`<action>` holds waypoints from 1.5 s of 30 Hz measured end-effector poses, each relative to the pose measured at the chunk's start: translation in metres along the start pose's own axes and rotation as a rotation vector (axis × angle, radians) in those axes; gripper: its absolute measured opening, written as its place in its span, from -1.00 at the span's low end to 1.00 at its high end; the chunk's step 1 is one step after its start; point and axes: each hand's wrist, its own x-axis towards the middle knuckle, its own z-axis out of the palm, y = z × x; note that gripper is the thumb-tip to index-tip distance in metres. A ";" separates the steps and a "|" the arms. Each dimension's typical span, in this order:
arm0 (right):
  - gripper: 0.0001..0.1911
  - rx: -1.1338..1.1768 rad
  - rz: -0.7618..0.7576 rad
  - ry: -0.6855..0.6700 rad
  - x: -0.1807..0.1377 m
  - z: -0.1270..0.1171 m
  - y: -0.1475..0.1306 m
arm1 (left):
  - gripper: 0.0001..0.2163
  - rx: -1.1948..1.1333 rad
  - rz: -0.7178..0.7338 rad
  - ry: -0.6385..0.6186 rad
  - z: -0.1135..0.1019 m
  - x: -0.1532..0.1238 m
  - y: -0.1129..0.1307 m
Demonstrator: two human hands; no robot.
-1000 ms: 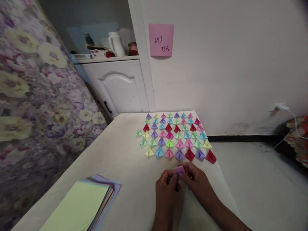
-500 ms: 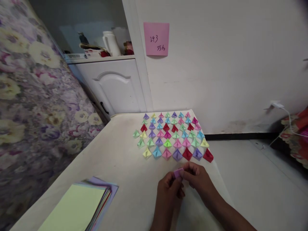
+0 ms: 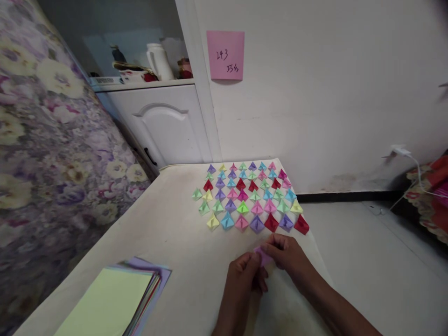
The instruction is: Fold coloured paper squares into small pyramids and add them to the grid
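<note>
Both my hands pinch a small folded piece of pink-purple paper (image 3: 262,255) just above the white table (image 3: 175,233). My left hand (image 3: 245,275) grips it from the left with curled fingers. My right hand (image 3: 289,254) closes on it from the right. Just beyond my hands lie several rows of small folded paper pieces (image 3: 248,198) in purple, blue, green, pink, red and yellow. The nearest row, ending in a red piece (image 3: 301,225), is a short way past my right fingers.
A stack of coloured paper sheets (image 3: 115,303), pale green on top, lies at the near left of the table. A flowered cloth (image 3: 45,154) rises on the left. A pink note (image 3: 225,55) sticks to the white wall. The floor (image 3: 378,261) drops away right.
My hands have kept working the small paper piece and have shifted slightly nearer and lower. The view has drifted a little to the right.
</note>
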 end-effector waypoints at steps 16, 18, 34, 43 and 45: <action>-0.83 -0.205 -0.029 -0.039 0.000 -0.004 -0.002 | -0.77 0.064 -0.021 0.008 -0.002 0.004 -0.008; -0.83 -0.218 -0.029 -0.047 0.000 -0.004 -0.002 | -0.78 0.071 -0.013 0.016 -0.001 0.004 -0.009; -0.89 -0.165 -0.126 0.011 -0.006 -0.006 -0.014 | -0.75 0.095 0.034 0.096 0.002 -0.002 0.002; -0.89 -0.151 -0.116 -0.011 -0.006 -0.004 -0.011 | -0.75 0.123 0.099 0.113 0.001 0.001 -0.003; -0.90 -0.151 -0.119 -0.014 -0.007 -0.003 -0.012 | -0.74 0.117 0.109 0.111 0.001 0.001 -0.004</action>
